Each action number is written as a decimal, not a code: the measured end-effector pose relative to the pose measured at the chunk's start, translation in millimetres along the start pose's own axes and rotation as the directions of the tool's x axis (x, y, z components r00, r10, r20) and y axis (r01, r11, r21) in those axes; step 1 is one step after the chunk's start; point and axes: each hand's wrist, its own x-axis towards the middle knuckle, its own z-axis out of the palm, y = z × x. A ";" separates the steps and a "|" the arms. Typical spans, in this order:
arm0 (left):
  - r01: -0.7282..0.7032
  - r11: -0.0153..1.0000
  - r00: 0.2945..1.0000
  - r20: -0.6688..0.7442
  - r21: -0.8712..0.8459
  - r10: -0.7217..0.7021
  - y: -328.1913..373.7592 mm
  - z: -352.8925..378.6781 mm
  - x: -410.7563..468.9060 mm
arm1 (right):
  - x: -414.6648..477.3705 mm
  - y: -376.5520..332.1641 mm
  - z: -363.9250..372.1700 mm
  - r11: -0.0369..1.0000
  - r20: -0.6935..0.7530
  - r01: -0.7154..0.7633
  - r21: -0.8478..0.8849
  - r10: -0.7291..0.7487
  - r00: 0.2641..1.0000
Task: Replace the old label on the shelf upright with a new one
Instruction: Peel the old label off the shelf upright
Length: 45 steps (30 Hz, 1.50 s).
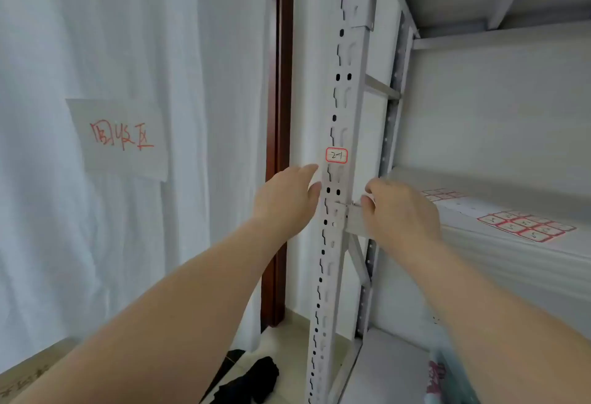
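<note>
A small white label with a red border and handwritten "24" (336, 155) sticks to the front of the grey perforated shelf upright (332, 243). My left hand (286, 199) reaches up just left of the upright, its straight fingertips a little below and left of the label, not touching it. My right hand (399, 211) is right of the upright at the shelf beam, fingers curled; I cannot tell whether it holds anything. A sheet of red-bordered labels (527, 226) lies on the shelf (511, 263) to the right.
A second label sheet (443, 194) lies further back on the shelf. White curtain with a paper sign (118, 138) in red writing hangs at left. A dark wooden door frame (279, 115) stands behind the upright. Dark cloth (252, 381) lies on the floor.
</note>
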 end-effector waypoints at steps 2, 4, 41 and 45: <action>0.034 0.998 0.999 -0.020 -0.054 -0.035 1.5 2.9 5.4 | 3.4 4.7 -0.1 0.999 -0.018 -0.025 0.034 0.026 1.000; 0.048 0.996 0.998 -0.026 -0.071 -0.049 4.2 8.6 11.2 | 8.1 7.4 2.2 0.998 -0.031 -0.031 0.060 0.033 0.999; 0.217 0.688 0.968 0.062 -0.693 -0.243 22.3 36.9 58.0 | 64.3 1.5 38.8 0.356 0.372 -0.361 0.862 0.040 0.927; 0.203 0.697 0.967 0.029 -0.688 -0.254 26.0 38.6 59.4 | 65.9 2.4 42.4 0.340 0.384 -0.375 0.862 0.042 0.922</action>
